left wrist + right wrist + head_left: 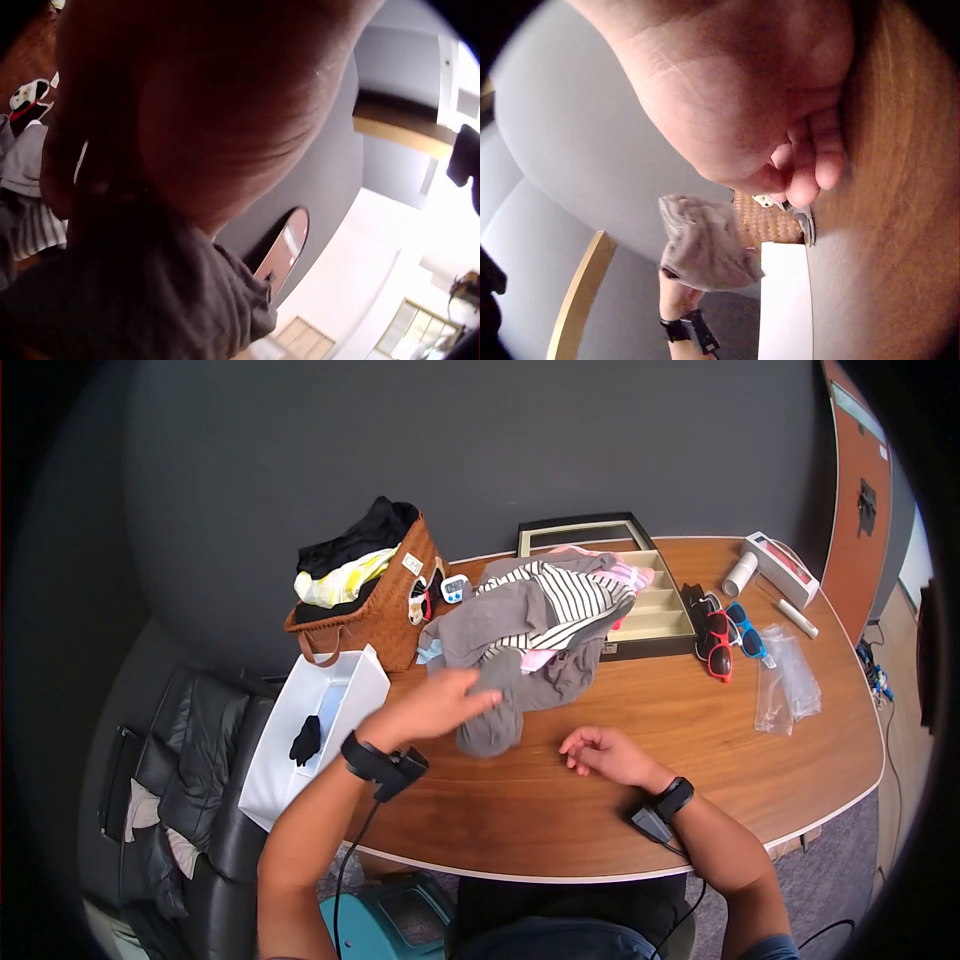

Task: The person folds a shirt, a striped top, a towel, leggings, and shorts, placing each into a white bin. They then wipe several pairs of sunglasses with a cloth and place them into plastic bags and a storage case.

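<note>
My left hand (435, 705) grips a bunched piece of grey cloth (490, 725) in front of the clothes pile. In the left wrist view the same grey cloth (187, 292) hangs from the fingers, which are mostly in shadow. The right wrist view shows the cloth (705, 244) held up on the far side. Behind it lies the heap of grey garments (500, 625), with a black-and-white striped garment (575, 600) and some pink fabric on top. My right hand (615, 755) is low over the wooden table, fingers loosely curled and holding nothing.
A woven basket (350, 630) of clothes stands left of the heap, beside a small timer (455, 589). The white bin (265, 780) holds a black item. A compartment case (650, 650) lies behind the heap; sunglasses (718, 645), a clear bag (787, 695) and a box (783, 565) are rightward.
</note>
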A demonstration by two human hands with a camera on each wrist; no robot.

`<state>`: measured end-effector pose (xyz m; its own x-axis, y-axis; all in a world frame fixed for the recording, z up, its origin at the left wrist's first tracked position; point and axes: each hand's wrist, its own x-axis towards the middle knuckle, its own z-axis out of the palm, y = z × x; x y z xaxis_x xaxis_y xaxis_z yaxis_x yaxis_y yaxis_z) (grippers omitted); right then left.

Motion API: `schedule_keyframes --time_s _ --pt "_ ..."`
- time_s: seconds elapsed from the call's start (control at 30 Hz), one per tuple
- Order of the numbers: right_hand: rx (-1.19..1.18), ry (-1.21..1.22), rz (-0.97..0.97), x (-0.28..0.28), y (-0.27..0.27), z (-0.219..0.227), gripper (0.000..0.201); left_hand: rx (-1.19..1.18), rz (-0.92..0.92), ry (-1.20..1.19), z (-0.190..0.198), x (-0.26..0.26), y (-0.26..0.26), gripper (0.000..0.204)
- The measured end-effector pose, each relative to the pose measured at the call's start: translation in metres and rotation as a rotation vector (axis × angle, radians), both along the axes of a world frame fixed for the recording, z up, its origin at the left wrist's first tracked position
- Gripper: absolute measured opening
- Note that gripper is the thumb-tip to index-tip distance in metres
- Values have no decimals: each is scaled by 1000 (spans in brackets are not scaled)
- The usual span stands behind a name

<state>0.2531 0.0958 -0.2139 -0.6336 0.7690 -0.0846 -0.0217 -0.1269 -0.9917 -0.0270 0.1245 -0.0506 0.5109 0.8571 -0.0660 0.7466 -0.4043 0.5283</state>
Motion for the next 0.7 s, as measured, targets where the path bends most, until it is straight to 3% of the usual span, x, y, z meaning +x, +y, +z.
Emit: schedule_keyframes --time_s 0.13,0.17,0.2,0.3,0.37,0.4,0.47,0.53,0.6,0.67,0.7 --pt "-10 9 -3 0 -1 0 15 -186 169 -70 39 6 3 52" --pt "-17 35 -5 1 -1 -1 15 -117 221 -194 41 3 7 52" --pt "-24 37 -12 1 -3 -1 15 -207 177 -335 47 -1 14 51" --pt "-41 -1 4 1 -1 3 15 -272 180 -169 59 1 14 49" --pt "-8 44 16 1 -1 -2 15 -121 267 -552 83 8 12 47" --pt "-12 49 8 1 -3 -3 15 -95 213 -545 84 8 17 48" --pt "-8 16 22 1 -1 3 15 -109 267 -207 86 14 18 51" --pt "-8 38 23 0 2 1 16 -1 249 -508 94 18 26 50" --pt "-23 55 12 2 -2 -6 16 -40 204 -512 93 22 33 51" --pt "-16 63 34 1 0 -5 16 130 310 -404 83 21 51 53" --pt "-10 66 31 0 1 -5 16 99 295 -602 87 25 59 53"
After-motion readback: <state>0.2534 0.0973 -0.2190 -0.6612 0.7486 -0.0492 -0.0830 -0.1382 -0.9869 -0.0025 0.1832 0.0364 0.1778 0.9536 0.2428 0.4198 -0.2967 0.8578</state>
